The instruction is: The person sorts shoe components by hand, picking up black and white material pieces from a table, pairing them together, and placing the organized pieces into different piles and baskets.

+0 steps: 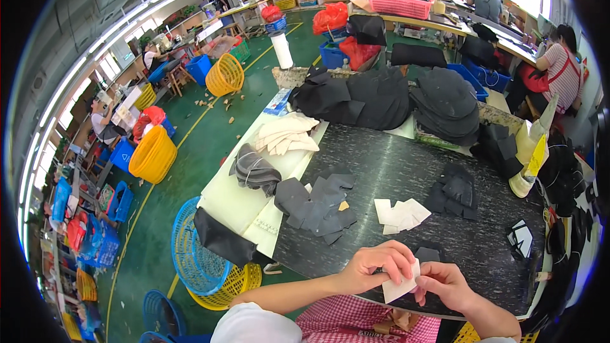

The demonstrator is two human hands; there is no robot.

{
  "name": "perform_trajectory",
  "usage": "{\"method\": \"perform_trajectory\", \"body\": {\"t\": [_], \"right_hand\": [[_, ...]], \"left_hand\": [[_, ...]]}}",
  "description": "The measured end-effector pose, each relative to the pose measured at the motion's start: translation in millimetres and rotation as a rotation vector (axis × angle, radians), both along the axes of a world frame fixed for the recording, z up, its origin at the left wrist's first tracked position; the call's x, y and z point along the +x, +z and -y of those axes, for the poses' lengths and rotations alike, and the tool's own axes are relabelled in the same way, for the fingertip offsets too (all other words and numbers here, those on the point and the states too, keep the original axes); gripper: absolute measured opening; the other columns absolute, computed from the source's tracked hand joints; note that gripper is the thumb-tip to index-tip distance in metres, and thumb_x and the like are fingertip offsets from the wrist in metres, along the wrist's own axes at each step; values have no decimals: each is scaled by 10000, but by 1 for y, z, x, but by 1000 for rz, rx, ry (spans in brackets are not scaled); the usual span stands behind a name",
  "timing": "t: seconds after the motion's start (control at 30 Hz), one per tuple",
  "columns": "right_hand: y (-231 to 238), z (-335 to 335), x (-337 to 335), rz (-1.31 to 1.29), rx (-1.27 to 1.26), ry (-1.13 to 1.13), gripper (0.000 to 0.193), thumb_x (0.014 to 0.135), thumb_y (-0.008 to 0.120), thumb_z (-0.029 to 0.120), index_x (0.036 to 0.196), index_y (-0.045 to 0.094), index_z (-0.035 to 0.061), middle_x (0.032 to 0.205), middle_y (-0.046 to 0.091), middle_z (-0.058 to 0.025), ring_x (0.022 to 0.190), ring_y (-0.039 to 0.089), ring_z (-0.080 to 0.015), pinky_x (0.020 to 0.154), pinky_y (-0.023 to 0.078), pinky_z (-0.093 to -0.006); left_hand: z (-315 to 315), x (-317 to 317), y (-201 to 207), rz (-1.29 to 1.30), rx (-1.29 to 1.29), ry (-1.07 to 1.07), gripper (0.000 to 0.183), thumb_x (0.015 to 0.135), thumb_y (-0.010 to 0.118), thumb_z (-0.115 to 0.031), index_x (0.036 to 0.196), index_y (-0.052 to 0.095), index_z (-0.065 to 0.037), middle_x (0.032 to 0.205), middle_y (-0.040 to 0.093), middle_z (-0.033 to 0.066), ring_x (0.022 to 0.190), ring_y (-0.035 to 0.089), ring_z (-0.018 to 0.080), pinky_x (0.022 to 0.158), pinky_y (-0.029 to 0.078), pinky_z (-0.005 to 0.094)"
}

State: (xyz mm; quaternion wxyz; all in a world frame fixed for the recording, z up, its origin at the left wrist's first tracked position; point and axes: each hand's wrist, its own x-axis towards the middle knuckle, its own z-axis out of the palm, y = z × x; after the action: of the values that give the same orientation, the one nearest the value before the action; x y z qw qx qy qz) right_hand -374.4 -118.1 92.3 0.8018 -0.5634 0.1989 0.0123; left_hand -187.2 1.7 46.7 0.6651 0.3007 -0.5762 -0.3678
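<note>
While both hands work close together at the near edge of the table (375, 155), a white piece (395, 290) is held between them: the left hand (380, 265) pinches it from above with thumb and fingers, and the right hand (448, 286) has its fingertips closed at the opposite edge. Whether it is one layer or several, I cannot tell. Being between the fingers rather than set down, it seems to be midway through its handling.

Just past the hands lie a few dark pieces (429, 253). Beyond them, a loose white pile (399, 216) matches the held piece in colour; whether those pieces are finished or waiting does not show. To its left, a grey pile (318, 206) fans out, with a tan scrap (344, 206) on it; to its right is a black pile (452, 194). No pile is plainly the finished one, so what is done cannot be counted, though plenty of pieces lie out of hand.

On the pale board (244, 206) at left rest a cream pile (287, 133) and a striped grey stack (255, 170). Broad black stacks (445, 105) line the far side, touched by neither hand. Farther off, a person in a striped top (562, 73) sits at the right.
</note>
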Motion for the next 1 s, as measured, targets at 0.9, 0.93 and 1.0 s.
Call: {"method": "perform_trajectory", "body": {"t": [0.9,0.93,1.0], "right_hand": [[1,-4,0,332,-1179,-408,135,800,610,5,690,535,26,632,539,-91,535,524,-226,494,390,-322],[0,-2,-1,348,-1252,-366,127,770,619,-3,685,530,27,630,533,-94,527,521,-237,482,385,-325],[-2,1,-3,368,-1325,-318,125,740,628,-11,679,525,27,628,527,-97,519,517,-247,469,381,-328]], "left_hand": [[13,-45,25,274,107,440,210,819,659,-8,1030,652,-9,1055,663,122,949,650,216,835,507,290],[13,-43,24,274,105,440,210,819,659,-8,1030,652,-9,1055,663,122,949,650,216,835,507,290],[14,-34,20,215,168,278,181,854,629,-37,1033,642,-12,1026,658,72,901,636,156,801,495,255]]}}
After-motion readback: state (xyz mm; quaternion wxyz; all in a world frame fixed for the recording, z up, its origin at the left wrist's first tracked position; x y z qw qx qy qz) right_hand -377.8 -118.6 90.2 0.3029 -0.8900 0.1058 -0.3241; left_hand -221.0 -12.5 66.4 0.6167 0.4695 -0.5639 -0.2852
